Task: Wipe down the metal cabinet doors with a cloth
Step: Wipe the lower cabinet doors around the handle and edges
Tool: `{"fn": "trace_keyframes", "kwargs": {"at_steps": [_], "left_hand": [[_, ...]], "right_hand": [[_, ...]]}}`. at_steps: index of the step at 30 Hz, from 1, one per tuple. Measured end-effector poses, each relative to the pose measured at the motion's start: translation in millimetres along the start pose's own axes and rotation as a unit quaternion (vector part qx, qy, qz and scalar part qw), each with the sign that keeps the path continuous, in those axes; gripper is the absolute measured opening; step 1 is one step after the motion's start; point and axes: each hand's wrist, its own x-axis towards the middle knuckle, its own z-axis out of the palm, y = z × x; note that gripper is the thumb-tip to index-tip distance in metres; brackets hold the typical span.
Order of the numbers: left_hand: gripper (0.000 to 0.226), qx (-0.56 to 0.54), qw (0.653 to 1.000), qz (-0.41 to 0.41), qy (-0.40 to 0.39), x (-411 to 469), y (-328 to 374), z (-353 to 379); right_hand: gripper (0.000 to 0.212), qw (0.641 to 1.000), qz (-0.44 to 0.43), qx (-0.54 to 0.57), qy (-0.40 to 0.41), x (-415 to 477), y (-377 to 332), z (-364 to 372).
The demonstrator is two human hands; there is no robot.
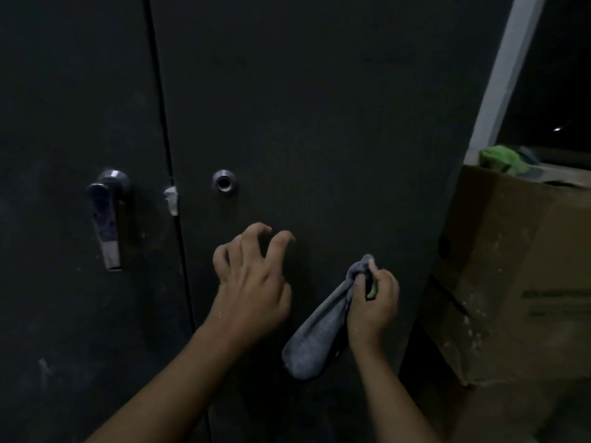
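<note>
Right hand [372,302] is gripping cloth [319,330] by its top, length hanging down-left against right door [319,123]; left hand [252,282] hovering empty, fingers loosely bent.

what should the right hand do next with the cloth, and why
Probably gather the cloth into a pad in the right hand and press it flat on the right door. For now it hangs limp from a grip at its top end, so little of it would rub the metal. The left hand holds nothing.
</note>
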Motion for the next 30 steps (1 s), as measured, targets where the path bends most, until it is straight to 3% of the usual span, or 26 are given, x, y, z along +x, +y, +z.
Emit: {"fn": "trace_keyframes", "kwargs": {"at_steps": [6, 14, 18, 24, 30], "left_hand": [[0.08, 0.12, 0.982, 0.113, -0.097, 8, 7, 49], [0.092, 0.163, 0.964, 0.184, -0.101, -5, 25, 101], [0.092, 0.175, 0.955, 0.213, -0.111, -9, 34, 124], [0.084, 0.167, 0.953, 0.236, -0.088, -8, 42, 152], [0.062, 0.178, 0.948, 0.261, -0.044, -16, 36, 183]], "right_hand": [[0.028, 0.989, 0.137, 0.028, 0.046, -11, 60, -21], [0.025, 0.949, 0.3, 0.042, 0.091, -43, 138, -42], [0.026, 0.948, 0.288, 0.058, 0.121, -38, 134, -41], [0.023, 0.984, 0.137, 0.035, 0.112, -16, 145, -41], [0.029, 0.959, 0.237, 0.02, 0.151, -41, 191, -39]]}}
